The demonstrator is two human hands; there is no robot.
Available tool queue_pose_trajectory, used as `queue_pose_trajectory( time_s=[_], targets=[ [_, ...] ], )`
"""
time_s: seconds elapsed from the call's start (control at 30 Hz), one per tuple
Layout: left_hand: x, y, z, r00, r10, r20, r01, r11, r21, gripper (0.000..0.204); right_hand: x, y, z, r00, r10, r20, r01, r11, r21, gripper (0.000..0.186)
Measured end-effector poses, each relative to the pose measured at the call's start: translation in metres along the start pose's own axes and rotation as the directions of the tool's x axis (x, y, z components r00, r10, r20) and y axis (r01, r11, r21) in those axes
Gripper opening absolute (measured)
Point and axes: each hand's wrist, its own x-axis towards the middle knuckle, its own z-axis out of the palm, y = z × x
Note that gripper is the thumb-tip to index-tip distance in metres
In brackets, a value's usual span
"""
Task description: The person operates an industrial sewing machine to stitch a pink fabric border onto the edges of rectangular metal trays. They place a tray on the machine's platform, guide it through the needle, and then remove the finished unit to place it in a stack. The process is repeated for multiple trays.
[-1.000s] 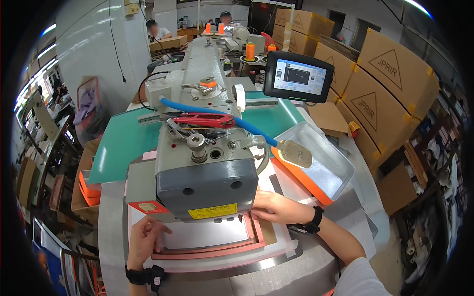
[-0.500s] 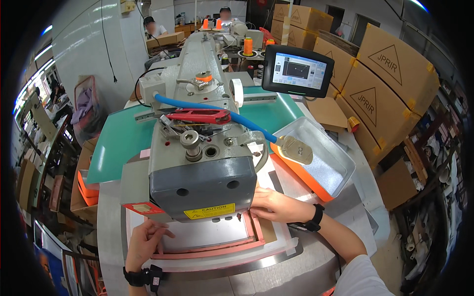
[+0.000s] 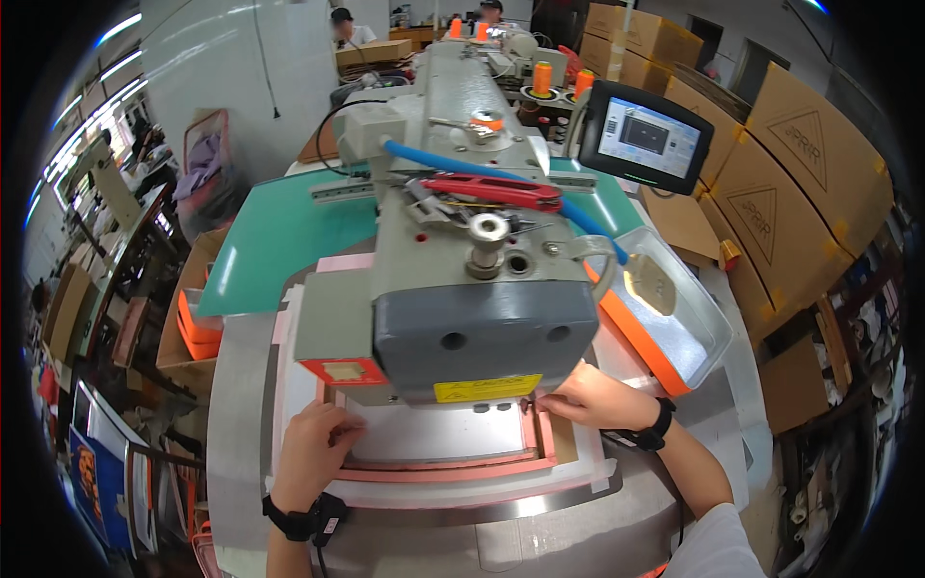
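Pink template frame (image 3: 453, 470) sits under the sewing machine head (image 3: 472, 289); left hand (image 3: 313, 453) and right hand (image 3: 597, 397) press flat on it, well apart. Keep fingers off the needle zone, imo.

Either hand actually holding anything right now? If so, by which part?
Nothing is lifted. The left hand presses flat on the left side of the pink frame; the right hand presses its right side, fingers at the inner edge.
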Motion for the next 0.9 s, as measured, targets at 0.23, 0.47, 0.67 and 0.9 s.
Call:
queue_pose_trajectory(
  time_s=[0.23,0.47,0.67,0.9],
  targets=[
    [-0.005,0.000,0.000,0.999,0.019,-0.041,-0.017,0.999,0.044,0.012,0.003,-0.015,-0.002,0.996,0.065,-0.054,-0.064,0.998,0.019,0.023],
    [-0.003,-0.003,-0.003,0.997,0.073,-0.010,-0.072,0.994,0.078,0.011,-0.002,-0.009,0.002,0.990,0.144,-0.017,-0.144,0.988,-0.046,0.019],
    [0.001,-0.013,0.001,0.996,0.080,-0.030,-0.080,0.997,0.000,0.012,0.000,-0.009,0.004,0.990,0.135,-0.035,-0.136,0.990,-0.032,0.018],
    [0.002,-0.016,0.001,1.000,-0.009,-0.019,0.007,0.997,-0.081,0.012,0.003,-0.017,0.000,0.989,0.140,-0.041,-0.138,0.989,0.061,0.020]
  ],
)
